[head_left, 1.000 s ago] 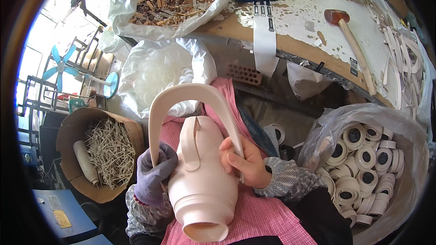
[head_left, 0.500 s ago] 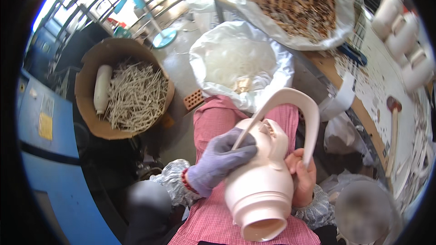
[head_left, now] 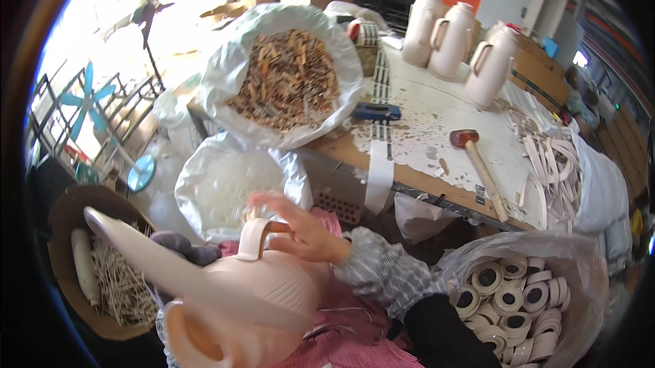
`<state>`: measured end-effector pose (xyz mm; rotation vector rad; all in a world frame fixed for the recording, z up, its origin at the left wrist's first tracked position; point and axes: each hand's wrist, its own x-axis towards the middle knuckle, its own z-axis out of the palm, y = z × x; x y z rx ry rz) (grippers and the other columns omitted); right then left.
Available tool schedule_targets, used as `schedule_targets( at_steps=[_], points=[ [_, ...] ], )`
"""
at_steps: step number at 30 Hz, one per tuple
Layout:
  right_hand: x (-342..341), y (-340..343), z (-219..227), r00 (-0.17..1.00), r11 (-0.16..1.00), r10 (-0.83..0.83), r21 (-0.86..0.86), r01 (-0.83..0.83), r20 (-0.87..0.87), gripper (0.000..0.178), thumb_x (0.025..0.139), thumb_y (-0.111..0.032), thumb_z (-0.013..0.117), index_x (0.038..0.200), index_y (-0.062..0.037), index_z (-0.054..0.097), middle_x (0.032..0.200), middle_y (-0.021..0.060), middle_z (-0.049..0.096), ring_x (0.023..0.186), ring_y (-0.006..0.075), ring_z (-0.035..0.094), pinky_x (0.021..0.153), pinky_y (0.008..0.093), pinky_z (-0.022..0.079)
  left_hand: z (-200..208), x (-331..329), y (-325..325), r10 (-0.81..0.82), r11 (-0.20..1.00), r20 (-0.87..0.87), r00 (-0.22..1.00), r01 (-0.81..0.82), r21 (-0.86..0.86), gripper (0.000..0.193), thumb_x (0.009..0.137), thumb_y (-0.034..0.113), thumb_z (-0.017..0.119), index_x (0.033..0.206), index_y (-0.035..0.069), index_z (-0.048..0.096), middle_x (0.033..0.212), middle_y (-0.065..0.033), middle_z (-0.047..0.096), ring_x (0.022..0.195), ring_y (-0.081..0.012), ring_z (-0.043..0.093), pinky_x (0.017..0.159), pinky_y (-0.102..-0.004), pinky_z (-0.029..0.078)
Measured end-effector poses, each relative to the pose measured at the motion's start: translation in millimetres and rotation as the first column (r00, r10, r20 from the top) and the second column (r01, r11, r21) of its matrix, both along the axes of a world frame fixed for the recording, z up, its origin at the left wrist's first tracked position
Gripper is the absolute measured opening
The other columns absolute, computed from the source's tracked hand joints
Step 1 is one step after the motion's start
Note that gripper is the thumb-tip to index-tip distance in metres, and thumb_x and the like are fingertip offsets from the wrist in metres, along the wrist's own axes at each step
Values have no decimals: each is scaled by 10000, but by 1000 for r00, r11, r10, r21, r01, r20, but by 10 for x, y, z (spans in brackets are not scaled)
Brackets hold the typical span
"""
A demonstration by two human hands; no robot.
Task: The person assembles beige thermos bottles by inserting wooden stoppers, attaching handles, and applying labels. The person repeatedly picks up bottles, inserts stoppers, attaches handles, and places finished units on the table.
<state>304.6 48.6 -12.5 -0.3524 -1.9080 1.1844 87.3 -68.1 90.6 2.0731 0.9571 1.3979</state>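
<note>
A pale pink plastic jug body lies tilted on my lap, its round open mouth toward the lower left. Across it runs a long curved plastic handle, smeared by motion. My left hand, in a grey-purple glove, grips the jug body from its far side, partly hidden behind that handle. My bare right hand is at the small loop handle on the jug's upper side. Its index finger stretches out past the loop, with the fingers apart.
Three finished-looking jugs and a mallet are on the worktable at right. A bag of ring-shaped parts stands below. Ahead are bags of brown scraps and clear pieces; at left, a cardboard box of sticks.
My view has swung right toward the worktable. The jug body has turned, its mouth now at lower left. My right hand has left the curved handle's end for the small loop.
</note>
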Motion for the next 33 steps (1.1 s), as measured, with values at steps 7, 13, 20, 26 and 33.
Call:
schedule_targets(
  at_steps=[7,13,20,26,33],
  points=[
    [1243,1089,675,763,878,-465,-343,333,-450,239,1008,-223,465,1095,-27,570,925,63,637,842,141,625,762,276,534,-95,-208,315,-33,999,8,999,33,-10,195,768,8,667,947,71,712,1344,-197,514,1285,-365,460,1053,-440,377],
    [3367,2024,722,265,349,-819,-74,934,-509,230,988,-245,518,1112,-58,468,895,31,520,742,108,478,694,264,406,-751,-513,20,273,842,216,937,-124,-525,205,747,-31,594,928,-16,689,1087,-131,643,998,-224,610,892,-322,472],
    [3765,2928,764,-303,-217,-931,357,908,205,520,890,-190,633,1277,4,345,1170,302,568,1022,439,580,905,498,442,-934,-483,-204,478,690,185,859,-237,-684,178,833,-11,562,969,-40,673,936,-88,674,856,-160,627,798,-271,496],
    [2623,2191,50,304,310,-943,695,648,137,385,819,-112,667,1186,-58,563,1136,159,610,1087,347,541,951,437,414,-1360,-752,-314,633,555,212,745,-245,-795,177,865,-7,553,1000,-26,665,923,-80,672,825,-157,622,790,-273,498],
    [2311,1927,-786,318,450,-893,647,616,318,188,778,-127,676,958,-79,653,980,99,630,961,324,556,842,400,440,-2726,-1820,-1292,873,454,295,387,-430,-780,241,906,45,590,1139,0,633,910,-50,668,774,-107,611,696,-221,504]
  ],
)
